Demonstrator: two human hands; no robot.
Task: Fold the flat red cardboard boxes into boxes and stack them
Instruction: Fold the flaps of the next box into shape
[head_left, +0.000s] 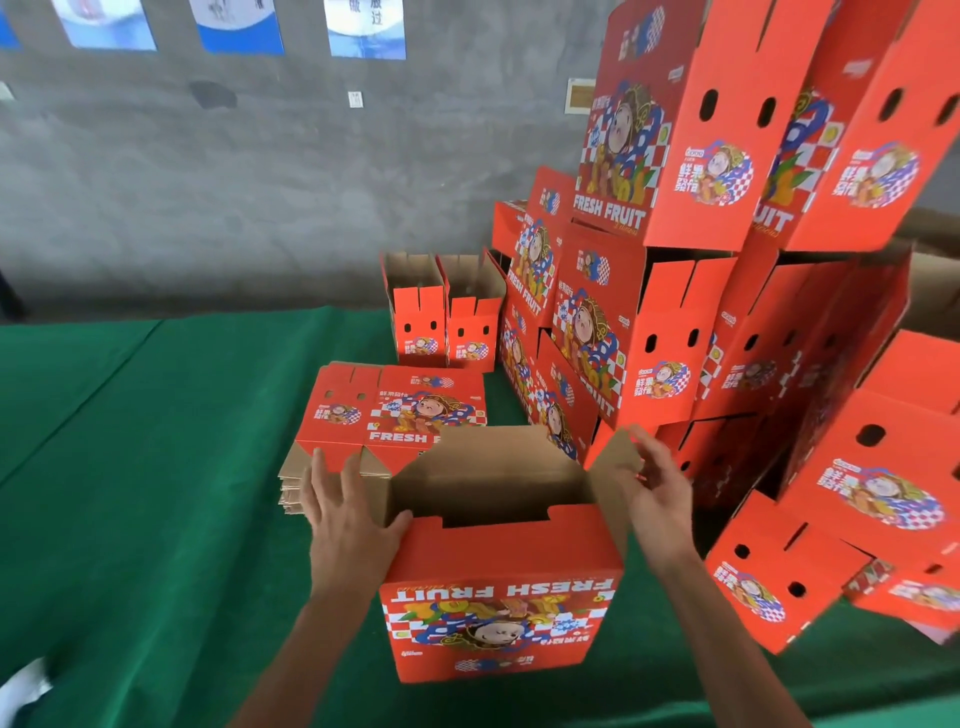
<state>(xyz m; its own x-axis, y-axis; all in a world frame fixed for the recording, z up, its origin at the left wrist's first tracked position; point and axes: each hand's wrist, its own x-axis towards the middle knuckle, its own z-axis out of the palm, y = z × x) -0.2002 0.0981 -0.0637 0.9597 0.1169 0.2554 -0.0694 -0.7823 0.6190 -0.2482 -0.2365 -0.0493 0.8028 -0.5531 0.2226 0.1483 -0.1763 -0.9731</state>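
A red printed box (498, 597) stands opened on the green table, its brown inside showing and its flaps up. My left hand (348, 514) lies flat against its left side flap with straight fingers. My right hand (654, 483) touches the right side flap, fingers relaxed. Behind the box lies a pile of flat red boxes (384, 410). Folded red boxes are stacked high (670, 332) at the right, up to the top of the view.
The green cloth table (156, 493) stretches to the left and back. Two small upright open boxes (447, 317) stand behind the flat pile. More folded boxes lean at the right (872, 499). A grey wall with posters stands behind.
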